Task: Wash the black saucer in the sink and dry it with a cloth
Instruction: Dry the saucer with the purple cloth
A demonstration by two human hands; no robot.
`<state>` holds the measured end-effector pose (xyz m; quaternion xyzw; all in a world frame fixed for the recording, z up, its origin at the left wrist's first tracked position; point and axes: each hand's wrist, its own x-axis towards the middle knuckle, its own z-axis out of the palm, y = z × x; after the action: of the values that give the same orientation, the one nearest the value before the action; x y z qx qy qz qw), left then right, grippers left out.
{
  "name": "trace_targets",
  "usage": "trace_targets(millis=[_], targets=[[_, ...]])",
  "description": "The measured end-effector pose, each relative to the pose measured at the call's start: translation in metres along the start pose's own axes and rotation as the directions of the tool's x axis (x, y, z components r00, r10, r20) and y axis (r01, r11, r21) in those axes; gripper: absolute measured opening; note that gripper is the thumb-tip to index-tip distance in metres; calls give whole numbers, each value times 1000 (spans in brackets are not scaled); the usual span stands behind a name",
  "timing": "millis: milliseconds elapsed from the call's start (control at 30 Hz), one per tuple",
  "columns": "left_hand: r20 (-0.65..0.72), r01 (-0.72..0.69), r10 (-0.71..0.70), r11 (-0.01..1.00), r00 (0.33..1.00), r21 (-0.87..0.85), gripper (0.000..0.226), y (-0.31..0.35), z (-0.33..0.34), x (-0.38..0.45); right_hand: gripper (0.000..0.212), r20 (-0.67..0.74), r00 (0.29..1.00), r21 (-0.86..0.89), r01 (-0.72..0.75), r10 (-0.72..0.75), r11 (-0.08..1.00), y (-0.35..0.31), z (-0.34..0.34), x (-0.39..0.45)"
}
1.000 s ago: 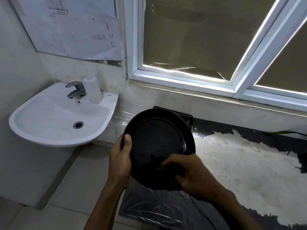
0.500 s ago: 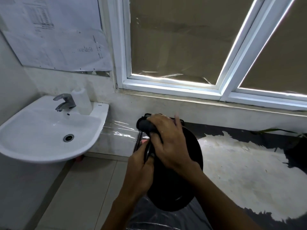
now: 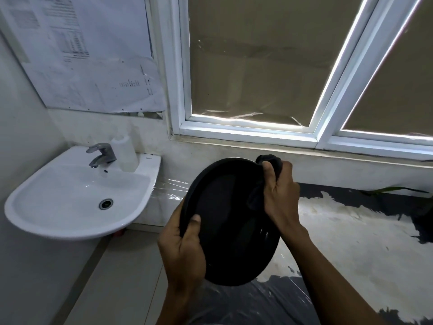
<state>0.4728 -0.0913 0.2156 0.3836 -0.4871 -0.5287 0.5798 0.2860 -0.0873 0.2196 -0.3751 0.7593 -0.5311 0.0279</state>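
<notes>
Black saucer (image 3: 230, 221) held tilted between the hands, right of the sink (image 3: 77, 198). Left hand (image 3: 185, 249) clamps the lower rim; right hand (image 3: 280, 191) pinches a dark cloth (image 3: 273, 161) on the top rim. Looks rigid, light, probably wet-slick: grip by the rim.

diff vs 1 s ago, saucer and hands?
The right hand, gripping the dark cloth, went from the saucer's lower face up to its upper right rim. The saucer tipped edge-on half a second back and now faces the camera again. The left hand held the left rim throughout, thumb on the face. Sink and tap unchanged; no water visibly running.
</notes>
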Motion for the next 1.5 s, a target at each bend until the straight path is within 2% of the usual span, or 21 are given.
trace_targets(millis=[167,267,367,467,567,633,700,733,800,867,933,1000,1033,1067,1100,1167,1267,1300,1367,1433,1500], targets=[[-238,-46,22,995,971,-93,39,-4,6,7,39,0,969,43,-247,248,968,10,3,-29],[-343,-104,75,992,936,-67,39,-9,14,8,28,32,904,199,-424,427,883,10,12,-52],[-456,-136,82,987,886,-87,41,-15,26,3,21,91,862,324,-499,499,804,7,21,-74],[-472,-119,61,988,880,-94,45,-23,39,0,26,184,828,385,-556,529,737,2,28,-102],[-345,-41,21,998,938,-49,41,-34,44,-9,12,176,811,444,-571,557,691,3,17,-111],[-156,42,-50,998,986,-54,39,-40,39,-17,9,127,824,454,-542,552,707,6,-7,-103],[30,159,-157,983,987,-92,33,-42,28,-14,10,119,864,420,-490,489,764,14,-37,-89],[88,213,-204,971,975,-112,37,-42,22,-7,10,143,886,367,-461,441,808,18,-54,-80],[166,244,-231,968,959,-59,65,-38,10,14,15,206,925,170,-355,319,920,31,-86,-62],[277,175,-206,976,939,131,83,-26,6,35,18,276,943,-81,-170,186,982,41,-112,-44],[440,61,-214,940,872,337,85,-14,19,46,23,356,931,-242,10,80,970,47,-129,-28],[572,-57,-275,867,773,495,73,-12,41,49,26,425,905,-290,118,17,950,54,-138,-15],[601,-92,-292,846,744,525,58,-14,57,47,26,446,895,-287,158,-14,945,61,-144,-8],[593,-81,-295,848,749,523,38,-17,73,41,25,449,892,-274,189,-49,943,70,-151,-2],[562,-51,-284,861,777,506,29,-22,91,32,24,423,903,-248,198,-78,948,80,-159,2],[445,12,-245,885,861,465,35,-32,117,13,24,276,954,-162,161,-112,974,97,-171,6],[319,87,-224,916,921,391,30,-50,161,-21,30,59,997,-100,64,-59,993,126,-195,17],[270,122,-224,929,936,349,28,-53,175,-30,29,6,1000,-88,24,-24,996,135,-201,20],[84,212,-233,955,969,205,26,-54,202,-39,24,-88,991,37,-103,106,994,146,-207,22],[-94,245,-238,967,967,76,25,-54,231,-45,21,-88,947,213,-286,309,934,154,-203,13],[-170,238,-233,971,958,7,24,-54,259,-55,21,-42,894,335,-409,447,849,154,-192,-2]])
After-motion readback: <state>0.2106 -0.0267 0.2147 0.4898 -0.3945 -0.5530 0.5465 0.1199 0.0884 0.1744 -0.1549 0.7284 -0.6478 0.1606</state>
